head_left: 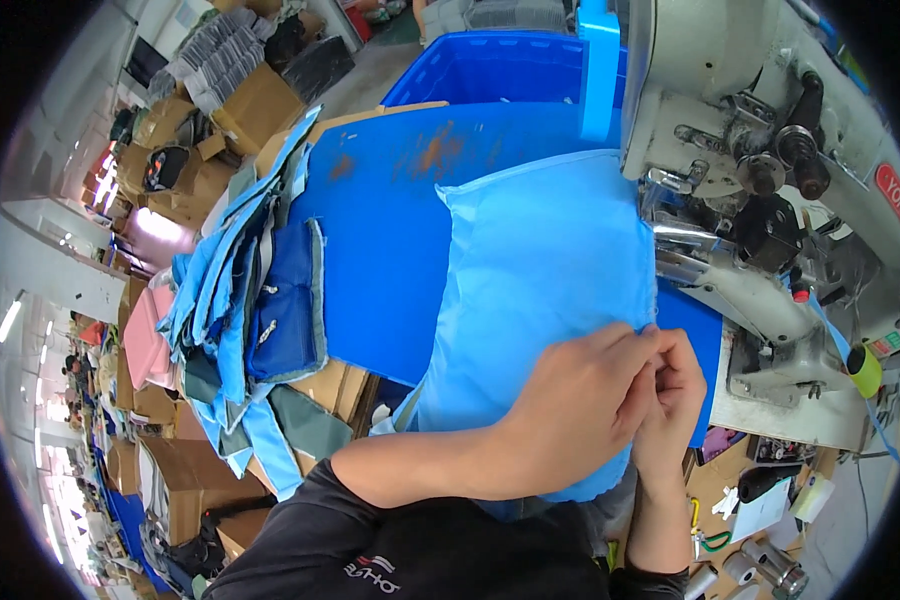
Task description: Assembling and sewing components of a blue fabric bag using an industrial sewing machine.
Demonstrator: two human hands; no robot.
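A light blue fabric piece (540,260) lies over the blue work surface, its right edge beside the needle area of the sewing machine (690,240) and its lower part hanging toward my lap. My left hand (590,390) reaches across from the left, fingers closed in a pinch on the fabric's right edge. Right against it, my right hand (670,390) is closed too, its fingertips meeting the left ones at the same edge. The fingers cover the exact spot they grip.
Left of the blue tabletop (380,250) stands a pile of sewn blue and grey fabric pieces (240,300). Behind it is a blue plastic crate (500,70). Scissors with green and yellow handles (715,541) lie at the lower right among spools. Cardboard boxes (260,110) fill the far left.
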